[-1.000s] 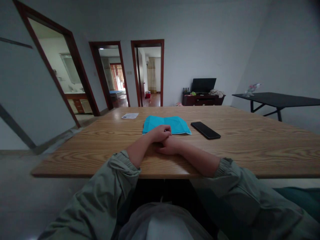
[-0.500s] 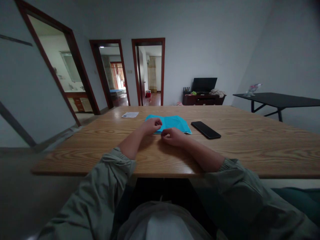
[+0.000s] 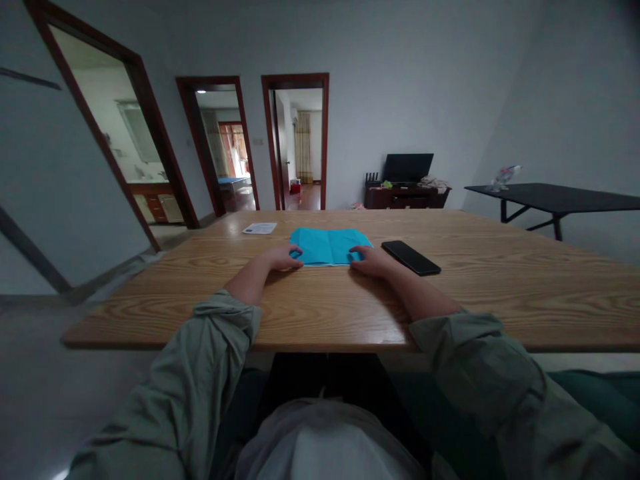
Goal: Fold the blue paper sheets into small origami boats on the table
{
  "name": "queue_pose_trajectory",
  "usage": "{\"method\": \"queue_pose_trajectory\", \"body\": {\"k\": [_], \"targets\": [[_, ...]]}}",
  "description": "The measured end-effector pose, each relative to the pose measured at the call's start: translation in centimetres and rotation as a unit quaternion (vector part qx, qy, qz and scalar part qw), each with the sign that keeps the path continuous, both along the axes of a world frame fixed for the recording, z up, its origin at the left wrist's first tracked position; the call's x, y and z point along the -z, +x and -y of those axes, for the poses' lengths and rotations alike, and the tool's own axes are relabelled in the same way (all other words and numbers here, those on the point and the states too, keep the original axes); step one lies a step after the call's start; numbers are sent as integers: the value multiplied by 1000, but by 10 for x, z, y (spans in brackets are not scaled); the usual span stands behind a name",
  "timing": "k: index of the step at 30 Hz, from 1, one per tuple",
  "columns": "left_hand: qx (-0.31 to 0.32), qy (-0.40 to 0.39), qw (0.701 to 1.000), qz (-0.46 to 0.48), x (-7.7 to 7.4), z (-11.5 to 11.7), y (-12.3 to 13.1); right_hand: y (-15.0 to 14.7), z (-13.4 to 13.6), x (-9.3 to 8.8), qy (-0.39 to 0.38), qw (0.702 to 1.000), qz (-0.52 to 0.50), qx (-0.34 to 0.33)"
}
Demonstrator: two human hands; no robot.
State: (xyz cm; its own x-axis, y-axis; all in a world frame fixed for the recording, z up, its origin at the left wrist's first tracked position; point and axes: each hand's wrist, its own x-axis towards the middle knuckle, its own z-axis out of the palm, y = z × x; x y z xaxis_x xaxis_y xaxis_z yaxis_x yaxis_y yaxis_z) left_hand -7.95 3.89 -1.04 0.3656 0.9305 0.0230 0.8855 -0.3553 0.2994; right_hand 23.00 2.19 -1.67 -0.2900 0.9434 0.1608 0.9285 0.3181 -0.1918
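A sheet of bright blue paper [image 3: 327,247] with a crease down its middle lies on the wooden table in front of me. At its near left corner is my left hand [image 3: 284,258], with the fingers curled over the edge and the thumb at the near side. My right hand [image 3: 369,260] grips the near right corner in the same way, its fingertips on top of the sheet. How firmly the corners are pinched is hard to see. Just right of that hand lies a black smartphone [image 3: 411,258], untouched.
The wooden table [image 3: 320,313] spans the view, its front edge close to my body. A small printed card [image 3: 260,228] lies at the back left. Beyond stand a TV [image 3: 409,169] on a dark cabinet [image 3: 407,198] and a black folding table [image 3: 555,197] at right.
My hands have moved apart, left hand to the left and right hand to the right, onto the paper's two near corners. The sheet now lies straighter and flatter.
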Motion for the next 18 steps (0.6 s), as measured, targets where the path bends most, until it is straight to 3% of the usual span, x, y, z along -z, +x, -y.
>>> {"method": "queue_pose_trajectory", "body": {"k": [11, 18], "targets": [[-26, 33, 999, 28, -2, 10, 3, -2, -3, 7, 20, 999, -29, -12], [-32, 66, 996, 44, 1, -5, 3, -3, -15, 10, 24, 999, -36, 4]]}}
